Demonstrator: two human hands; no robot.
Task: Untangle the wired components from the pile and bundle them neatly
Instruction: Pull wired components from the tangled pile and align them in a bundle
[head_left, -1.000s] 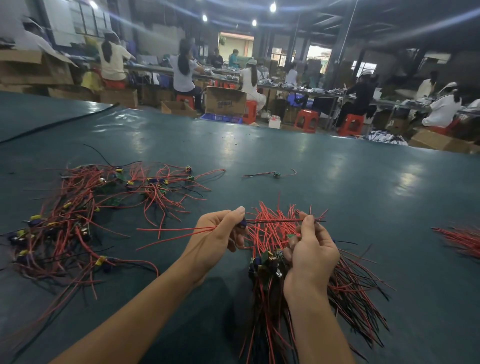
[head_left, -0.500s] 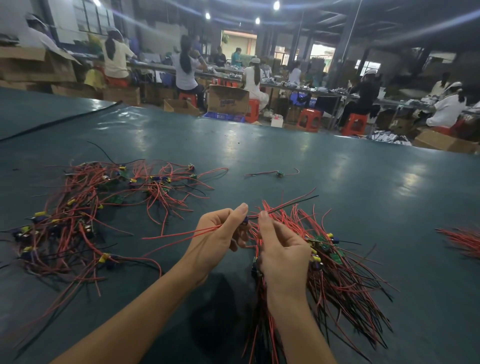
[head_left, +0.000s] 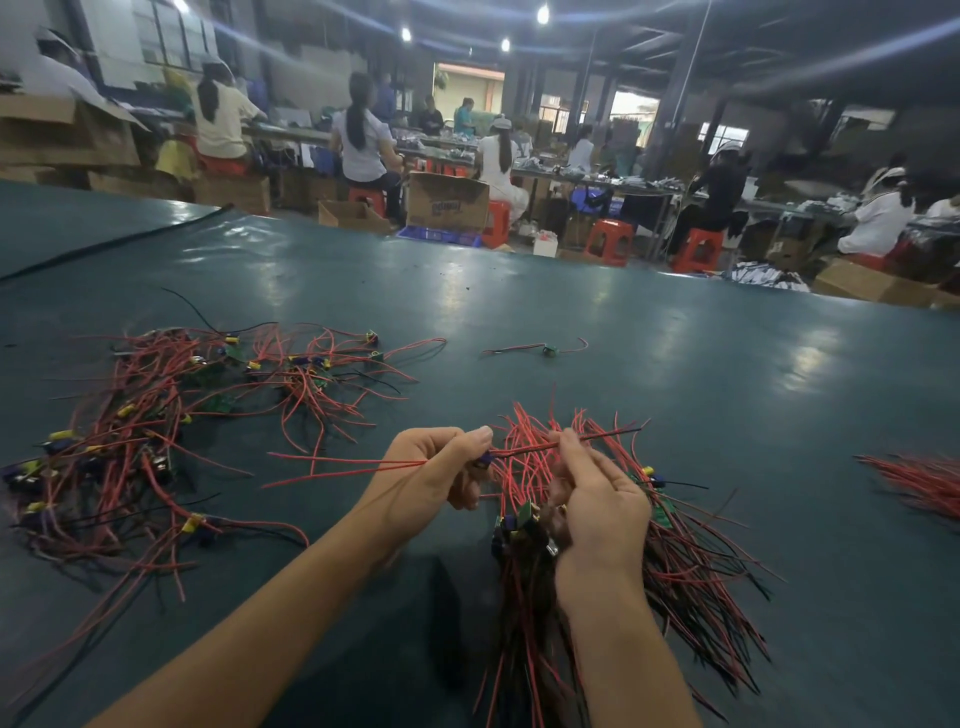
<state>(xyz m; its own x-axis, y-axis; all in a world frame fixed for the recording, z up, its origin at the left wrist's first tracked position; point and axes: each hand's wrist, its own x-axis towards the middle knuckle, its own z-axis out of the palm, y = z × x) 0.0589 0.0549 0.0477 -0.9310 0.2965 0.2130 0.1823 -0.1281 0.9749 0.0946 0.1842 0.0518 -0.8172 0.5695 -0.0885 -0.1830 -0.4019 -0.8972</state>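
1. Desk (head_left: 675, 364): dark green top, and all your work sits on it or just above it
2. Tangled pile (head_left: 156, 441): on the desk to your left, well apart from both hands. Your left hand is the nearer one, so I'd expect the next pick to be a left reach
3. Bundle (head_left: 675, 597): held in your right hand near the component end. Its long axis runs away from you and back towards you, with red ends fanning beyond the fingers and red/black tails trailing towards you
4. Spare red bunch (head_left: 919, 483): at the right edge of the desk, apart from the hands, cut off by the frame
5. Right hand (head_left: 597, 509): lower fingers wrapped round the bundle, upper fingertips on the wire of the piece in item 6. Can't tell if that's a pinch or only a touch
6. Left hand (head_left: 436, 478): thumb and forefinger pinch the blue body of one loose component (head_left: 485, 458)
7. Loose component's axis: left to right, strung between the hands, with red leads trailing left and a dark-tipped lead poking right. That's crosswise to the bundle
8. My read: swing it roughly a quarter turn to lie along the bundle, body against bodies
9. Stray piece (head_left: 545, 349): on the desk beyond the hands, near neither
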